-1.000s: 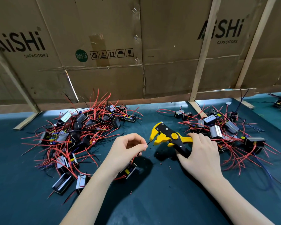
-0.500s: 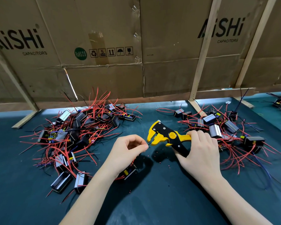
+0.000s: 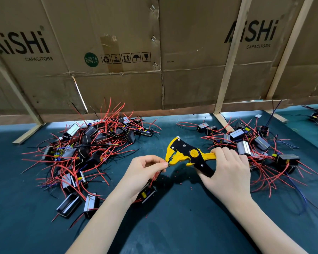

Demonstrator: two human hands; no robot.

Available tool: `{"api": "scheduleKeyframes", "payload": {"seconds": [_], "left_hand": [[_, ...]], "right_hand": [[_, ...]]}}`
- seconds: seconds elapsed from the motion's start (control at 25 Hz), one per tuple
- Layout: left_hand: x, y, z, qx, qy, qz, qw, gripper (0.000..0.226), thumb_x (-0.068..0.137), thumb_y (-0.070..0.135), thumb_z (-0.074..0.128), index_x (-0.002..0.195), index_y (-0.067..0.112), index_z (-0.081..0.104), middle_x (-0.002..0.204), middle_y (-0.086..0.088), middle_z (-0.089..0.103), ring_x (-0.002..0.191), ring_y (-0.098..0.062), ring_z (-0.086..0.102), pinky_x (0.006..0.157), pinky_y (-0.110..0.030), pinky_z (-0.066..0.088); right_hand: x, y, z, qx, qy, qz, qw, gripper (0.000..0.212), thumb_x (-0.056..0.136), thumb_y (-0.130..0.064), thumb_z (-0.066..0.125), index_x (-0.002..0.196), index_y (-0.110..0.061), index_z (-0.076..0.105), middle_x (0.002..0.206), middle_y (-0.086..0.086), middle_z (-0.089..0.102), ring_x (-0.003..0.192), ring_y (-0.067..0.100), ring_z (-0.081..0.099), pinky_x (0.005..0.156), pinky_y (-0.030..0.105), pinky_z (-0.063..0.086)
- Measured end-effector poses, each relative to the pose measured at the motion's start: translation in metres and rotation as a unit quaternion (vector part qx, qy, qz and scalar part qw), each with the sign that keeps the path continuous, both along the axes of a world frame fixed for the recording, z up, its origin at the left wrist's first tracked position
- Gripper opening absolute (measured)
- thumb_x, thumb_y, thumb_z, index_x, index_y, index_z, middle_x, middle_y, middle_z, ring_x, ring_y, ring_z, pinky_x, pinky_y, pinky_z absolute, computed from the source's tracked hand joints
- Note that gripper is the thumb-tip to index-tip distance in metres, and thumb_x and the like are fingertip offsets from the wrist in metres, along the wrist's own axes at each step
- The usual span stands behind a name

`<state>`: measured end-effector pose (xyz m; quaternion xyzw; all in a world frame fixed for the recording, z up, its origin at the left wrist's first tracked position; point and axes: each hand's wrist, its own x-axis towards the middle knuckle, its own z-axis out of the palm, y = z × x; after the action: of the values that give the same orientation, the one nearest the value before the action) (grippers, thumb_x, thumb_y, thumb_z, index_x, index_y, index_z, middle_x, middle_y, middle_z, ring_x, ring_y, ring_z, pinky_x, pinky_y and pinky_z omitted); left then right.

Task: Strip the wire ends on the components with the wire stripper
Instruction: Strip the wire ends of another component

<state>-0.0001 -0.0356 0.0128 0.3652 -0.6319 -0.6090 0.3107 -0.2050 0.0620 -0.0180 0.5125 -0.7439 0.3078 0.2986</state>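
The right hand (image 3: 228, 171) gripped the two handles of the yellow and black wire stripper (image 3: 188, 155), fingers curled round them, with the tool's head pointing left above the middle of the tabletop (image 3: 173, 226). The left hand (image 3: 145, 171) pinched a thin dark wire (image 3: 167, 163) between thumb and forefinger, its tip at the mouth of the stripper's head; whether the tip sat inside the mouth could not be told. Under that hand a small black component (image 3: 147, 193) with a yellow part lay on the mat, red leads running up from it toward the fingers. Tiny red bits of insulation (image 3: 180, 184) were scattered on the mat below the tool. A tangled heap of black components with red wires (image 3: 84, 154) covered the left part of the tabletop, and a second heap (image 3: 255, 151) lay on the right, just behind the right hand. Along the far edge stood a cardboard wall (image 3: 117, 79) braced with wooden slats (image 3: 226, 74).
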Motion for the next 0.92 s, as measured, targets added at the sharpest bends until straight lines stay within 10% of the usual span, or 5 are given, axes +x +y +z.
{"api": "scheduleKeyframes", "payload": {"seconds": [0.44, 0.68, 0.92], "left_hand": [[0.0012, -0.0025, -0.0004, 0.01, -0.014, -0.005, 1.0, 0.009, 0.084, 0.01, 0.073, 0.076, 0.012, 0.074, 0.066, -0.002, 0.066, 0.051, -0.006, 0.046, 0.05, -0.013, 0.038], [0.0028, -0.0018, 0.0016, 0.008, -0.021, -0.021, 1.0, 0.005, 0.084, 0.01, 0.073, 0.08, 0.008, 0.074, 0.066, -0.002, 0.066, 0.052, -0.007, 0.046, 0.051, -0.013, 0.038], [0.0053, -0.0031, 0.0026, 0.004, -0.025, -0.031, 0.999, 0.005, 0.082, 0.011, 0.075, 0.079, 0.009, 0.073, 0.066, -0.003, 0.067, 0.052, -0.007, 0.047, 0.052, -0.014, 0.038]], "right_hand": [[-0.0021, 0.0001, -0.0012, 0.011, 0.002, 0.012, 1.0, 0.058, 0.072, -0.067, 0.054, 0.076, -0.009, 0.06, 0.065, 0.001, 0.054, 0.063, 0.03, 0.057, 0.063, 0.037, 0.037], [-0.0006, 0.0011, 0.0, 0.04, -0.003, 0.006, 0.999, 0.057, 0.056, -0.059, 0.086, 0.063, -0.01, 0.058, 0.055, 0.001, 0.054, 0.048, 0.029, 0.053, 0.054, 0.032, 0.04], [-0.0016, 0.0037, 0.0013, 0.046, -0.017, -0.011, 0.999, 0.059, 0.063, -0.069, 0.072, 0.054, -0.015, 0.05, 0.047, -0.002, 0.05, 0.042, 0.027, 0.054, 0.049, 0.022, 0.025]]}}
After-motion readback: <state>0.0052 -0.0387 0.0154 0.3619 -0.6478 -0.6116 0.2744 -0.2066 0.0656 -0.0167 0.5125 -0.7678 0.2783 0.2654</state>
